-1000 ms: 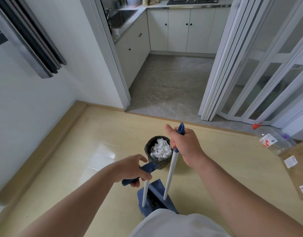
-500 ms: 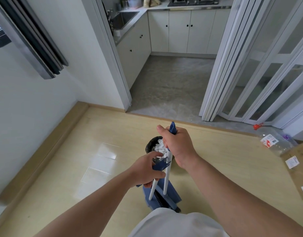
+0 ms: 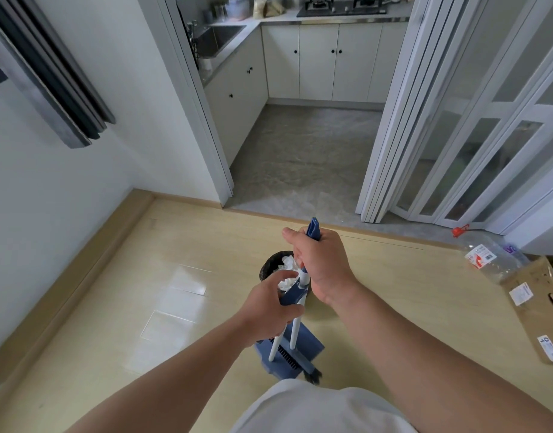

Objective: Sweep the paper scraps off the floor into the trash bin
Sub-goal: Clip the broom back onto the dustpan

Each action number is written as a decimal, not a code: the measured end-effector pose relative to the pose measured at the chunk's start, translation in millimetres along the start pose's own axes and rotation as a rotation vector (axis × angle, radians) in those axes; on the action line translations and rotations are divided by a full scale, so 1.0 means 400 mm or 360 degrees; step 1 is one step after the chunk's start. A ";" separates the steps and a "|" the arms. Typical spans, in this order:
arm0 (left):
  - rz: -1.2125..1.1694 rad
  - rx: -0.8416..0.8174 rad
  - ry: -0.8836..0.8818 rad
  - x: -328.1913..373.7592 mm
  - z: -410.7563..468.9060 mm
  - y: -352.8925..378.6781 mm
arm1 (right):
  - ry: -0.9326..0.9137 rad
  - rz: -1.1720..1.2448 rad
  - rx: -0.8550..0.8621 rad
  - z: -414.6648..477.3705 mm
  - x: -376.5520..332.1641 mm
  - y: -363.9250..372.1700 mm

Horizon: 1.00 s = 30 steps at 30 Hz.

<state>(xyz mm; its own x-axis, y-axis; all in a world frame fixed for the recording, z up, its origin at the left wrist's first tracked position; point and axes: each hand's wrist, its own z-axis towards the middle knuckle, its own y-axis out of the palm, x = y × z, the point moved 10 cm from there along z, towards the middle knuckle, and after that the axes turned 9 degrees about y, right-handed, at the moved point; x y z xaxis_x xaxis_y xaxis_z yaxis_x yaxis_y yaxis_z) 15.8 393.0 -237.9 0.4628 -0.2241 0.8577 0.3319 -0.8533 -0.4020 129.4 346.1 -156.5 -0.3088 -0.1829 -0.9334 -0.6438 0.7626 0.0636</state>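
Pale, glossy plank floor (image 3: 144, 292) is running up to a grey stone kitchen threshold. White crumpled scraps (image 3: 287, 266) are lying in a round dark bin (image 3: 268, 264) that is standing on the planks just beyond both hands. The right hand (image 3: 322, 264) is wrapping its fingers around the broom (image 3: 295, 329), whose white pole is standing nearly upright, blue grip end up, dark bristles down. The left hand (image 3: 269, 307) is gripping the blue handle of the dustpan (image 3: 309, 342), which is sitting on the floor by the bristles.
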 end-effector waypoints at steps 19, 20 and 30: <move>-0.0664 -0.0020 -0.0235 -0.046 -0.003 0.028 | -0.0014 -0.0122 -0.0217 -0.013 -0.017 0.060; -0.0635 -0.0080 -0.0259 -0.053 -0.003 0.029 | -0.0032 -0.0149 -0.0249 -0.015 -0.021 0.064; -0.0562 -0.0525 -0.0200 -0.046 -0.011 0.055 | -0.0092 -0.0117 -0.0359 -0.027 -0.060 0.085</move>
<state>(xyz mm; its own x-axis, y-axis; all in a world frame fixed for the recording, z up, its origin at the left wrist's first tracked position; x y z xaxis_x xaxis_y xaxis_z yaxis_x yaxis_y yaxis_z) 11.1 376.3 -261.2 0.4713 0.1469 0.8696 0.2180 -0.9749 0.0465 107.3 369.6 -128.0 -0.2193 -0.1920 -0.9566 -0.8049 0.5896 0.0661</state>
